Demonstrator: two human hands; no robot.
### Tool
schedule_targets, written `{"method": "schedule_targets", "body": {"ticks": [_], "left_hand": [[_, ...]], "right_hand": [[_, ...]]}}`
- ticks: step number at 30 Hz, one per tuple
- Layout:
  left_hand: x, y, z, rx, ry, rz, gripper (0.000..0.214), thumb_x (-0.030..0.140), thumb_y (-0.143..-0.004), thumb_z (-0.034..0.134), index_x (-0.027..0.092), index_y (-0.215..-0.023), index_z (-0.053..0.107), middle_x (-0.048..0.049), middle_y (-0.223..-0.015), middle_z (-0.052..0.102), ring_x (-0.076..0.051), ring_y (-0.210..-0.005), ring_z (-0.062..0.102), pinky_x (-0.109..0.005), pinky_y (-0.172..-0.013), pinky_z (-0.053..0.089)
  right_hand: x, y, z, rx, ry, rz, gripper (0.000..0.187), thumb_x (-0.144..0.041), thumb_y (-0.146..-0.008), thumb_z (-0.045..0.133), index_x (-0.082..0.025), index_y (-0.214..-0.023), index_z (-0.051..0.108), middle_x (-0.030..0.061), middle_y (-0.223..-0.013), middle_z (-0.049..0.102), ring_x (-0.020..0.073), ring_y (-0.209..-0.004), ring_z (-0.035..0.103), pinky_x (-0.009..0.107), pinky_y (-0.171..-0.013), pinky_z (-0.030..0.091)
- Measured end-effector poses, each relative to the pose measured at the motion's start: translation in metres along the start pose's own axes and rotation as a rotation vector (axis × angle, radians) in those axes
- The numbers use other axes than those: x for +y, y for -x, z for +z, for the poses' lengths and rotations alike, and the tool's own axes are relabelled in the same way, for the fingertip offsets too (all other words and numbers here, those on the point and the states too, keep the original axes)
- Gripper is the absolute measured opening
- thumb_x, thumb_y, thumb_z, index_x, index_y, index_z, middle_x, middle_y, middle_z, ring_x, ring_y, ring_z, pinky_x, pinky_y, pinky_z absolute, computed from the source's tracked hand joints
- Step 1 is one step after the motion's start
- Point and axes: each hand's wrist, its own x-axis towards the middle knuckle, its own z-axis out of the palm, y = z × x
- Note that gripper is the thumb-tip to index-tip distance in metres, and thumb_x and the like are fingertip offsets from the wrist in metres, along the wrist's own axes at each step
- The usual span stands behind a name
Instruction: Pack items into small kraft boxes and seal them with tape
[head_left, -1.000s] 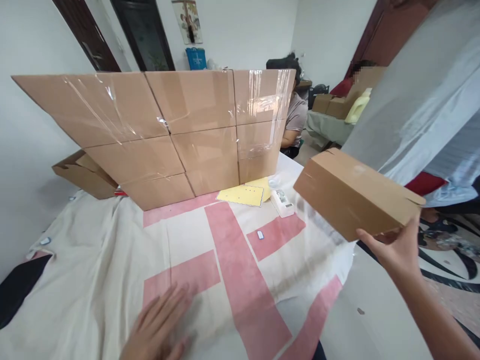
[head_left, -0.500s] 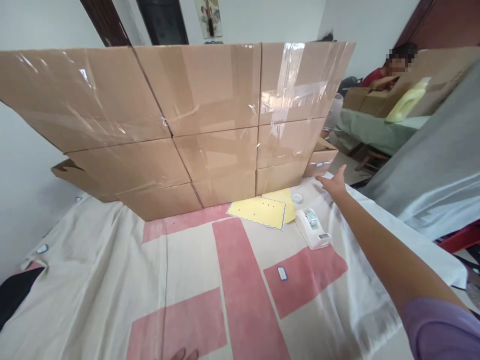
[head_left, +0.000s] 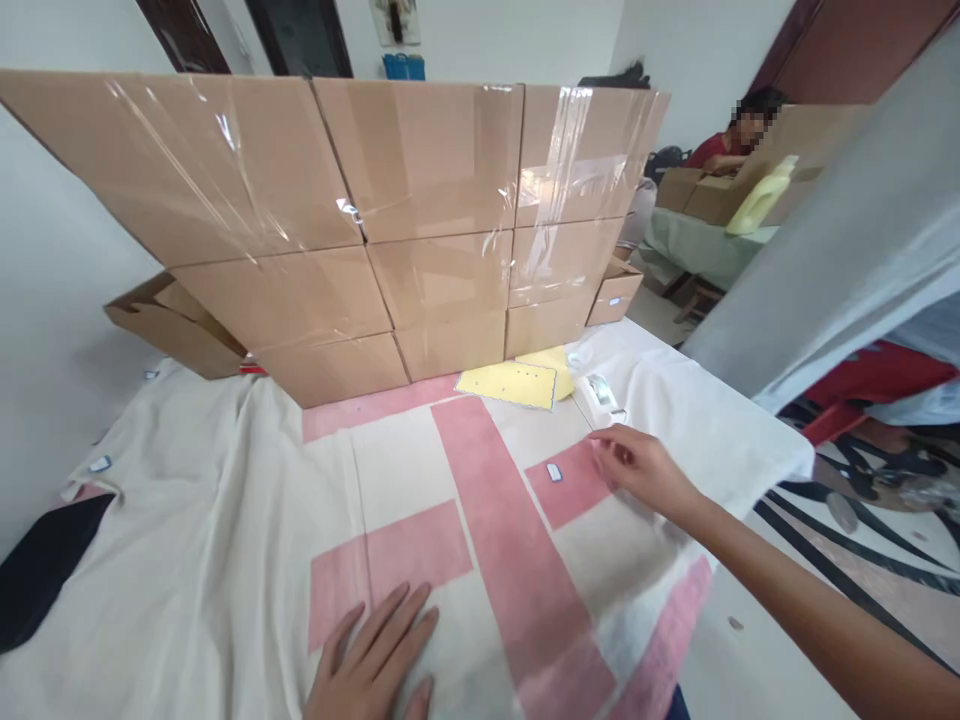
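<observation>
I'm resting my left hand (head_left: pixel 375 655), fingers apart, on the pink-and-white cloth (head_left: pixel 495 500), seemingly for balance, while my right hand (head_left: pixel 641 468) is apparently hovering near the white device (head_left: pixel 599 393) lying there, fingers bunched, whether gripping anything I cannot tell.

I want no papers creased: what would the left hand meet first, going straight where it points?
The left hand would probably meet the yellow paper, though the small label lies near that line.
</observation>
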Motion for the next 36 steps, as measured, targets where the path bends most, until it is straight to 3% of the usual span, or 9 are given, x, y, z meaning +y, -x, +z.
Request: {"method": "schedule_targets", "body": {"ticks": [2, 4, 10, 13, 16, 22, 27, 32, 36], "left_hand": [[0.001, -0.004, -0.009, -0.008, 0.012, 0.002, 0.054, 0.037, -0.095, 0.059, 0.033, -0.148, 0.054, 0.0053, -0.153, 0.057, -0.018, -0.135, 0.058, -0.036, -0.111, 0.042], [0.005, -0.005, -0.015, -0.011, 0.039, -0.031, 0.055, 0.035, -0.095, 0.059, 0.032, -0.15, 0.052, 0.0033, -0.154, 0.056, -0.019, -0.138, 0.056, -0.037, -0.113, 0.041], [0.012, 0.001, -0.014, -0.034, 0.126, -0.08, 0.057, 0.032, -0.099, 0.055, 0.032, -0.155, 0.045, 0.0007, -0.155, 0.056, -0.02, -0.142, 0.052, -0.041, -0.117, 0.041], [0.011, 0.001, -0.012, 0.006, 0.149, -0.087, 0.059, 0.032, -0.099, 0.056, 0.032, -0.156, 0.043, 0.0013, -0.153, 0.058, -0.018, -0.142, 0.053, -0.039, -0.117, 0.041], [0.01, 0.002, -0.009, 0.04, 0.137, -0.078, 0.058, 0.032, -0.098, 0.057, 0.033, -0.155, 0.045, 0.002, -0.153, 0.058, -0.017, -0.141, 0.053, -0.038, -0.117, 0.041], [0.007, 0.0, -0.008, 0.036, 0.133, -0.054, 0.059, 0.034, -0.097, 0.058, 0.033, -0.155, 0.045, 0.0025, -0.151, 0.06, -0.018, -0.139, 0.055, -0.036, -0.113, 0.044], [0.005, -0.005, -0.011, 0.079, 0.005, 0.015, 0.051, 0.035, -0.094, 0.06, 0.028, -0.145, 0.059, 0.0032, -0.153, 0.058, -0.018, -0.139, 0.054, -0.034, -0.109, 0.047], [0.005, -0.01, -0.018, 0.041, -0.02, -0.005, 0.045, 0.037, -0.095, 0.054, 0.031, -0.139, 0.063, 0.0066, -0.153, 0.057, -0.019, -0.136, 0.055, -0.039, -0.103, 0.05], [0.007, -0.012, -0.022, 0.005, 0.066, -0.06, 0.045, 0.036, -0.095, 0.054, 0.03, -0.139, 0.062, 0.0082, -0.153, 0.057, -0.02, -0.136, 0.055, -0.04, -0.106, 0.048]], "right_hand": [[-0.02, 0.001, 0.013, -0.22, 0.069, -0.023, 0.032, -0.033, -0.097, 0.051, -0.022, -0.117, 0.073, 0.0093, -0.1, 0.071, 0.0234, -0.085, 0.066, 0.038, -0.079, 0.051], [-0.03, -0.004, 0.022, -0.335, 0.148, -0.035, 0.036, -0.034, -0.099, 0.049, -0.023, -0.123, 0.073, 0.01, -0.102, 0.069, 0.0259, -0.095, 0.066, 0.038, -0.082, 0.049], [-0.034, -0.014, 0.032, -0.414, 0.134, -0.033, 0.024, -0.022, -0.087, 0.06, -0.018, -0.106, 0.074, 0.0074, -0.094, 0.067, 0.0218, -0.086, 0.062, 0.032, -0.077, 0.045], [-0.036, -0.017, 0.034, -0.398, 0.09, -0.023, 0.005, -0.021, -0.083, 0.065, -0.018, -0.084, 0.069, 0.0045, -0.087, 0.065, 0.0186, -0.077, 0.059, 0.029, -0.073, 0.044], [-0.038, -0.037, 0.032, -0.309, 0.07, 0.027, 0.007, -0.022, -0.084, 0.066, -0.017, -0.079, 0.066, 0.0047, -0.089, 0.066, 0.0167, -0.077, 0.058, 0.028, -0.071, 0.044], [-0.031, -0.135, 0.038, -0.14, 0.056, 0.242, 0.021, -0.029, -0.092, 0.063, -0.014, -0.076, 0.064, -0.0001, -0.065, 0.059, 0.0121, -0.062, 0.051, 0.027, -0.062, 0.04], [-0.02, -0.208, 0.063, -0.154, 0.16, 0.398, 0.024, -0.033, -0.096, 0.066, -0.014, -0.081, 0.064, -0.0032, -0.066, 0.058, 0.0096, -0.057, 0.051, 0.025, -0.059, 0.043], [-0.006, -0.24, 0.08, -0.197, 0.328, 0.392, 0.015, -0.021, -0.084, 0.075, -0.012, -0.075, 0.067, 0.0115, -0.075, 0.069, 0.022, -0.081, 0.064, 0.032, -0.07, 0.044], [0.004, -0.248, 0.08, -0.201, 0.425, 0.366, 0.021, -0.029, -0.084, 0.076, -0.01, -0.077, 0.07, 0.0191, -0.084, 0.071, 0.0299, -0.091, 0.067, 0.035, -0.073, 0.045]]}}
